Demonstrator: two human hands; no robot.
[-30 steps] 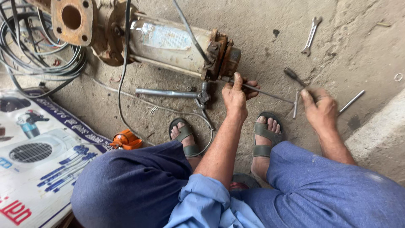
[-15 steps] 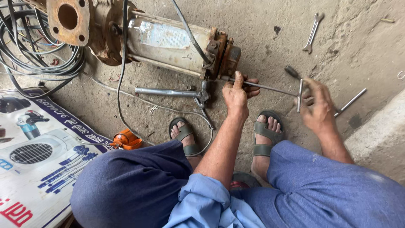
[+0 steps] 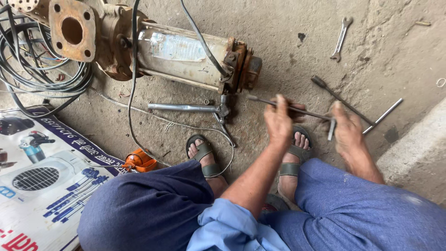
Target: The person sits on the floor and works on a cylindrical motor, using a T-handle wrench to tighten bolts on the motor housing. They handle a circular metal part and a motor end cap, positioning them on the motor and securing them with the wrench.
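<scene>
A person squats on a concrete floor [image 3: 288, 42], seen from above. The left hand [image 3: 278, 122] is closed around the shaft of a long T-handle socket wrench [image 3: 297, 109], steadying it level and aimed at the rusty end of a pump motor [image 3: 186, 53] lying on its side. The right hand [image 3: 347, 131] grips the wrench's crossbar end, placed there for turning leverage. A second T-handle wrench [image 3: 346, 103] and a small open-end spanner [image 3: 341, 39] lie nearby; black cables [image 3: 42, 79] coil at the left.
</scene>
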